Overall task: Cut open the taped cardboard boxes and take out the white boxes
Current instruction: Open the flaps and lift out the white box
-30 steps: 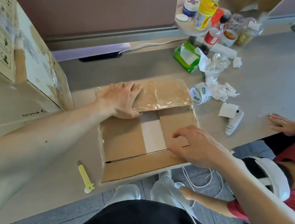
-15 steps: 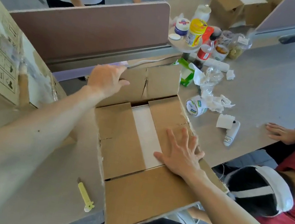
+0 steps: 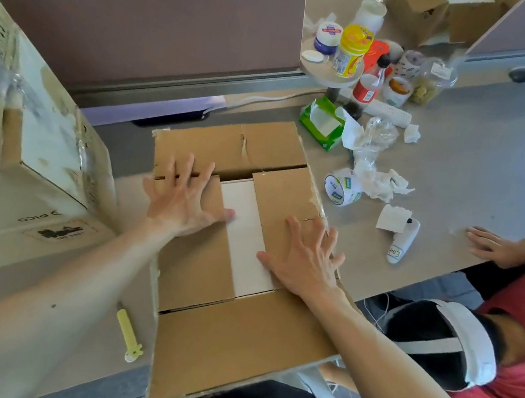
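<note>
A brown cardboard box (image 3: 240,344) lies on the desk in front of me with its far and near outer flaps folded open. The two inner flaps still lie flat, and a strip of a white box (image 3: 243,230) shows in the gap between them. My left hand (image 3: 184,199) rests flat on the left inner flap, fingers spread, thumb at the gap. My right hand (image 3: 306,258) lies flat on the right inner flap, thumb touching the white strip. A yellow box cutter (image 3: 128,332) lies on the desk left of the box.
A large printed carton (image 3: 18,158) stands at the left. A tape roll (image 3: 343,186), crumpled tissues, a green tissue pack (image 3: 322,123) and bottles lie at the back right. A seated person in red with a white headset (image 3: 460,339) is at the right, one hand on the desk.
The far outer flap has been folded back flat. My left hand came off that flap down onto the left inner flap. My right hand stayed on the right inner flap.
</note>
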